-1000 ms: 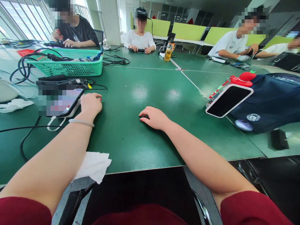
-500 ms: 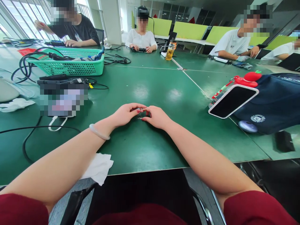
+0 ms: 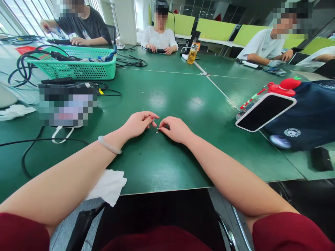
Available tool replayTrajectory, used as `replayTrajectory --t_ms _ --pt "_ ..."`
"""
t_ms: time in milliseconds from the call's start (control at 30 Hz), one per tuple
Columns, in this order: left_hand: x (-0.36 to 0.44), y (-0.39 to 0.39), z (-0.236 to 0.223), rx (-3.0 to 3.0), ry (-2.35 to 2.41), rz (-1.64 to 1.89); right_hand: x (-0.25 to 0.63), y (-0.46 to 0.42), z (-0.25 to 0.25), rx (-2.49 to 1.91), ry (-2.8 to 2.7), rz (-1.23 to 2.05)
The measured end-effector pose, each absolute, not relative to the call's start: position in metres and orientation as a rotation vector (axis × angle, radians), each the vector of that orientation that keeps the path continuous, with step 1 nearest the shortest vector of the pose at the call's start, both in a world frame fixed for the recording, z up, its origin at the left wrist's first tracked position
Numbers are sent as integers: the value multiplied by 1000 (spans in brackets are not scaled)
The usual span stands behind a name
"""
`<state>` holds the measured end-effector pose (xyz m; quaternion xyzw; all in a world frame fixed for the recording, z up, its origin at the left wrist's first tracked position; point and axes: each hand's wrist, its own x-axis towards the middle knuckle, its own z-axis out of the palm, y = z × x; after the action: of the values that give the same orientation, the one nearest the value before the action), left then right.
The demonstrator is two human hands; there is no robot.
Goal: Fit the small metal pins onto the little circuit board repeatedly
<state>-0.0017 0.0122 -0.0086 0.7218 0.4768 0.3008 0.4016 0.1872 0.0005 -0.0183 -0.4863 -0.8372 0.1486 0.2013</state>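
Over the green table (image 3: 167,167), my left hand (image 3: 138,122) pinches a small shiny silvery piece (image 3: 154,119) between thumb and index finger. Its exact kind is too small to tell. My right hand (image 3: 176,129) is just to the right, thumb and index finger pressed together at the tips. A tiny pale glint shows at those fingertips, but what they hold is not clear. Just below them, a tiny reddish speck (image 3: 157,132) lies on the table. A narrow gap separates the two hands.
A green basket (image 3: 78,71) of cables stands at the left, behind a phone (image 3: 69,111). White tissue (image 3: 111,186) overhangs the near edge. At the right, a white-framed phone (image 3: 265,112) leans on a dark blue bag (image 3: 309,115). Other people sit around the table; a bottle (image 3: 192,55) stands farther back.
My hands were together at the fingertips and have moved slightly apart. The silvery piece now shows in my left fingers, and my right fingertips have closed into a pinch.
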Motion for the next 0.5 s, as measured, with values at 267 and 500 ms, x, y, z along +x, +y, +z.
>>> replayTrajectory --t_ms 267,500 --pt "-4 12 -8 1966 1307 726 195 4 -19 -1361 -2081 622" --pt "-4 12 -10 1882 1234 751 196 5 -16 -1360 -1921 735"
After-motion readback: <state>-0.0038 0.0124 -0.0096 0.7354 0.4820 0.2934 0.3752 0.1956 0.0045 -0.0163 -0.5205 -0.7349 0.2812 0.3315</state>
